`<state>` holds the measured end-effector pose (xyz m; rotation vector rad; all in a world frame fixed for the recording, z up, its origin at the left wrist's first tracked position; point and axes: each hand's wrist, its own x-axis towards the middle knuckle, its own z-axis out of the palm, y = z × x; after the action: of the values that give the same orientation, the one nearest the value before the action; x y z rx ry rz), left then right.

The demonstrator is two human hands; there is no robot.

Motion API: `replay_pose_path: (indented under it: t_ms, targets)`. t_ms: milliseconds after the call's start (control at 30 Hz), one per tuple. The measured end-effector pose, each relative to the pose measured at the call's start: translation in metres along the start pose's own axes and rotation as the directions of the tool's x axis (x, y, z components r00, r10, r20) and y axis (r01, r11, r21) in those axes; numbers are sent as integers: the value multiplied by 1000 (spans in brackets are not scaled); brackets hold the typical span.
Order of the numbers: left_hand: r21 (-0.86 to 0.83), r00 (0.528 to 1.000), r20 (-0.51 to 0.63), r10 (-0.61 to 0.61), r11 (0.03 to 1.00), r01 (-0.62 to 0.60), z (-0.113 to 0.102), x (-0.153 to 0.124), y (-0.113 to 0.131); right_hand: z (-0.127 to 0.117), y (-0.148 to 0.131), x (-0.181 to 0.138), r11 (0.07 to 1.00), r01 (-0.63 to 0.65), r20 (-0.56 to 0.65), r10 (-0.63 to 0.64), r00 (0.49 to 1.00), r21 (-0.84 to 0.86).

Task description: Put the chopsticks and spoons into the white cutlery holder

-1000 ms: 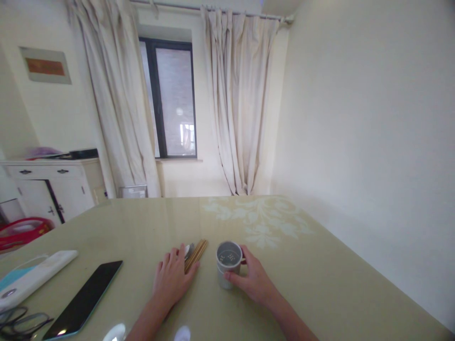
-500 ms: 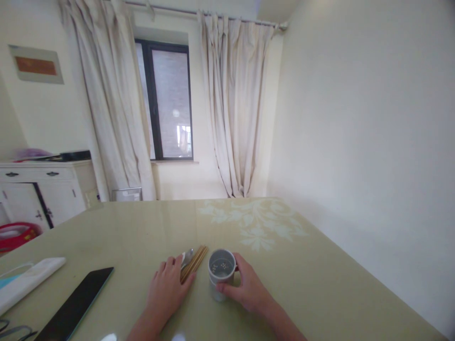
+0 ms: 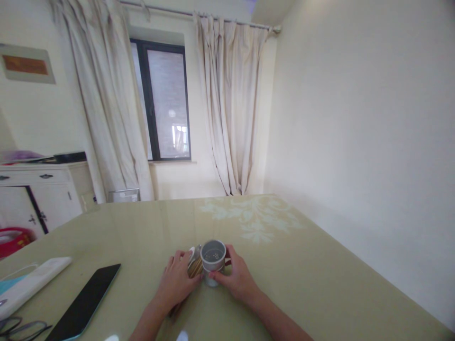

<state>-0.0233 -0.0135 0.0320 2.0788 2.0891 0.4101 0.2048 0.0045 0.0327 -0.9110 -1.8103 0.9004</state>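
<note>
Left grip (image 3: 178, 280) is curled around wooden chopsticks (image 3: 195, 271) and shiny cutlery (image 3: 197, 251), well away from the far edge of the table (image 3: 302, 274). Just to the right stands the grey cup (image 3: 212, 260), held by the right grip (image 3: 237, 277), with wide room before the right edge.

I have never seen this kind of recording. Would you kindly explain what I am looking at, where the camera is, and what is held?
There is no machine here: you see a person's two bare hands. One camera, worn on the head, takes every picture, looking forward and down. The right hand holds a grey cup with its thumb and fingers. The left hand rests over chopsticks and a spoon; whether it grips them, I cannot tell. On the table, off to the left, lie a dark tablet or phone, a long white object and glasses partly cut off by the picture's edge.
</note>
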Motion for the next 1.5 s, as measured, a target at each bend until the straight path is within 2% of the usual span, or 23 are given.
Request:
replay_pose_path:
  t_ms: [233,533,667,767,900,1133,1300,1500]
  targets:
    - [-76,996,-1,90,993,-90,5,8,-13,2,-2,9,996,10,-10,-11,1000,-92]
    - [-188,983,57,172,969,-159,7,1,11,-32,-16,-6,993,20,69,-12,998,-119]
    - [-134,989,47,141,982,-134,8,-5,21,-48,-13,-18,998,41,98,-35,995,-54]
    - [-53,995,39,93,994,-91,5,-10,28,-55,-9,-27,999,15,108,-19,994,40]
    - [9,999,-5,45,999,-45,0,-16,40,-61,-9,-33,997,-21,144,10,990,75]
    - [-19,987,16,163,987,-163,12,-23,61,-75,-12,-43,988,-74,158,53,986,135]
    - [-42,992,68,102,994,-99,14,-28,59,-79,-16,-50,971,-145,218,102,971,190]
    - [-1,995,30,91,996,-91,11,-31,52,-81,-21,-43,968,-160,291,99,952,195]
